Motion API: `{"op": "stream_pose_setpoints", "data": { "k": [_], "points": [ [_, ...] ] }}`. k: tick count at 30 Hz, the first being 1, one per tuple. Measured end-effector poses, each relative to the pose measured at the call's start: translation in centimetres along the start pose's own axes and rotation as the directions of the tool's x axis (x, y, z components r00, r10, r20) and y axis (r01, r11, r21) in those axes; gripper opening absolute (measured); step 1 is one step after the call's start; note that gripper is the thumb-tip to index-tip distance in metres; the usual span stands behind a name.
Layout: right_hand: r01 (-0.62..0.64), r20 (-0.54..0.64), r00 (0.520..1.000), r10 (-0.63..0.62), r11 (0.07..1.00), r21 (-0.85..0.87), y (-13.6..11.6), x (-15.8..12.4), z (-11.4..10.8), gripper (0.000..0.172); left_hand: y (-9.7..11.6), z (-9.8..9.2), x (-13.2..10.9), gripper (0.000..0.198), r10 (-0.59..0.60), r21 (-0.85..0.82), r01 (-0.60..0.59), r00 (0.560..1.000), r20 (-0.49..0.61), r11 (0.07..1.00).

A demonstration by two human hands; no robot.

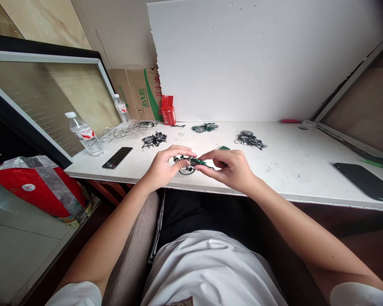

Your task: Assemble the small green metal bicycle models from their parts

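Observation:
A small model bicycle (187, 170) with a spoked black wheel and green parts is between my two hands, close above the table's front edge. Around its left side, the thumb and fingers of my left hand (167, 166) are closed on it. My right hand (227, 165) pinches the dark and green end of the model between thumb and forefinger. Fingers cover part of it, so its full shape is hidden. Just behind my right hand lies a small green piece (224, 148).
Model bicycle assemblies lie farther back: a green one (204, 127), a black one (250, 139) and a black cluster (154, 139). Leftward are a phone (117, 157), a water bottle (84, 134) and wire-like part frames (130, 129). A red box (168, 111) stands behind; a black slab (367, 180) lies right.

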State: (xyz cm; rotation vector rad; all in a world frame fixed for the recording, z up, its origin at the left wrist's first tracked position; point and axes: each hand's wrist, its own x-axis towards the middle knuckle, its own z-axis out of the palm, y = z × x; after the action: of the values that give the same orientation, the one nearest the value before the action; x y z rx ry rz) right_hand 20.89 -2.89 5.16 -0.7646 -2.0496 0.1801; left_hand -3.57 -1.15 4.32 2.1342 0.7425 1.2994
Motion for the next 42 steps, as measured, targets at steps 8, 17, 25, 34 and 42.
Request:
{"op": "stream_pose_setpoints", "data": {
  "k": [8, 17, 25, 34, 42],
  "points": [
    [0.007, -0.022, 1.0, -0.007, 1.0, 0.015, 0.3, -0.1, 0.2, 0.036, -0.2, 0.1, 0.0, 0.023, 0.01, -0.007, -0.01, 1.0, -0.015, 1.0],
    [-0.081, -0.013, 0.997, 0.082, 0.994, 0.067, 0.3, 0.1, 0.2, 0.042, -0.6, 0.1, 0.0, 0.023, 0.015, 0.019, -0.015, 1.0, -0.023, 1.0],
    [-0.306, -0.005, 0.945, 0.327, 0.889, 0.34, 1.7, 0.9, 0.4, 0.049, -0.4, 0.4, -0.2, 0.041, -0.059, 0.035, 0.06, 0.998, -0.036, 0.998],
    [-0.387, -0.07, 0.861, 0.504, 0.738, 0.553, 3.1, 1.8, -0.5, 0.05, -4.0, -0.8, 0.3, 0.071, -0.228, -0.179, 0.179, 0.923, -0.31, 0.967],
    [-0.42, -0.006, 0.826, 0.564, 0.622, 0.661, 4.6, 2.2, -1.4, 0.052, -5.4, -1.0, -0.4, 0.063, -0.348, -0.486, 0.383, 0.923, 0.164, 0.786]
  ]
}}
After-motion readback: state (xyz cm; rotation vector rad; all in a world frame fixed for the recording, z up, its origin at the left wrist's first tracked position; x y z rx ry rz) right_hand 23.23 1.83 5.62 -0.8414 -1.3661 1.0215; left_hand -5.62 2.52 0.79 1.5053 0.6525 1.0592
